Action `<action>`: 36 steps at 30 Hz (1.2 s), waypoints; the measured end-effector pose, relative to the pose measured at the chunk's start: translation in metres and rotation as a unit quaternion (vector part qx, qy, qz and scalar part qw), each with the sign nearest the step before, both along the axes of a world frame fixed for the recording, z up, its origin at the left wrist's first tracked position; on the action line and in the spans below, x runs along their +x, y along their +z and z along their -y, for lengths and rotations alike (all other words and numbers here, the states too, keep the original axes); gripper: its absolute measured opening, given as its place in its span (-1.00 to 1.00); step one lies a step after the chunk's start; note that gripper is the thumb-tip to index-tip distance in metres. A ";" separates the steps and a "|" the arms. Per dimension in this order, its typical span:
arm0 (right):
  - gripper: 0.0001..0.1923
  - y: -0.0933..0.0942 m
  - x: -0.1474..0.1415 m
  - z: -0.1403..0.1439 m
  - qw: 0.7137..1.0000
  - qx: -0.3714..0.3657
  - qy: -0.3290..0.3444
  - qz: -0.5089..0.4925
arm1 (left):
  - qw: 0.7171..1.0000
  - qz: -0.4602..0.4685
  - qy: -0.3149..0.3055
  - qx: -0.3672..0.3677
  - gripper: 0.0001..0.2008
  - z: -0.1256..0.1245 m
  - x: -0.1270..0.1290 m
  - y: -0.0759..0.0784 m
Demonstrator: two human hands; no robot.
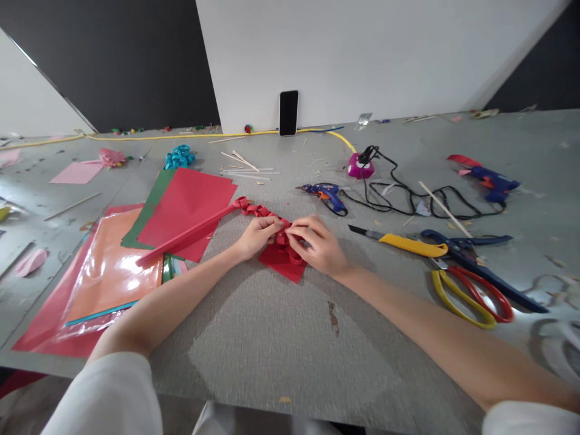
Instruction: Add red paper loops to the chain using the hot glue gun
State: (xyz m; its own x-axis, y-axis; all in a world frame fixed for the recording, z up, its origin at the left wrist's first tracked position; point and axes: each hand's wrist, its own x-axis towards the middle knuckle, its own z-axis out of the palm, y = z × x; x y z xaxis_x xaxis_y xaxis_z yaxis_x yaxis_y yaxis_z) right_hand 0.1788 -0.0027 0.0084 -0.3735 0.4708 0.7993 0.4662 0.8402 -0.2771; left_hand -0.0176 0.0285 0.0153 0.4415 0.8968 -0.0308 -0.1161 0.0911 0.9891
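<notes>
A long red paper strip [181,238] runs in from the left, its far part folded into a row of small curled loops [254,209]. At the right end of these loops my left hand [259,235] pinches the red paper between thumb and fingers. My right hand [321,244] is close beside it, fingertips closed on the same looped strip. A small red paper piece [284,266] lies on the table directly under both hands. The fingers partly cover the loops between them.
Left are red sheets [185,205], a green sheet [140,226] and an orange packet [109,266]. A glue gun [326,194] lies ahead. Right are a yellow utility knife [410,243], scissors [469,296] and another glue gun [492,181]. A phone [289,113] leans against the wall.
</notes>
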 end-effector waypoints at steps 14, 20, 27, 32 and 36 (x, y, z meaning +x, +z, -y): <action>-0.76 0.000 0.005 0.001 0.995 0.055 -0.021 0.086 | 1.000 -0.002 -0.015 0.019 -0.43 -0.001 0.001 -0.001; -0.75 0.001 0.005 0.003 0.992 0.057 -0.027 0.110 | 1.000 -0.011 -0.023 0.005 -0.42 0.000 0.001 0.002; -0.71 0.001 0.010 0.003 0.987 0.048 -0.005 0.157 | 0.999 -0.021 -0.024 -0.003 -0.48 0.002 0.001 0.004; -0.70 0.003 0.013 0.003 0.979 0.077 -0.002 0.190 | 0.999 -0.022 -0.038 0.011 -0.49 0.003 -0.001 0.003; -0.68 0.003 0.013 0.002 0.980 0.073 0.007 0.183 | 0.996 -0.046 -0.046 0.054 -0.50 0.002 -0.002 0.001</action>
State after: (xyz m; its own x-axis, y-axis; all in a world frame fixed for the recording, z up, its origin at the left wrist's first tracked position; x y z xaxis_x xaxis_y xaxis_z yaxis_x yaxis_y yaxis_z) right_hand 0.1920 -0.0051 0.0119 -0.6532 0.3532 0.6697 0.4994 0.8658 0.0304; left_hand -0.0199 0.0261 0.0161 0.5210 0.8533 0.0195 -0.0208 -0.0101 0.9997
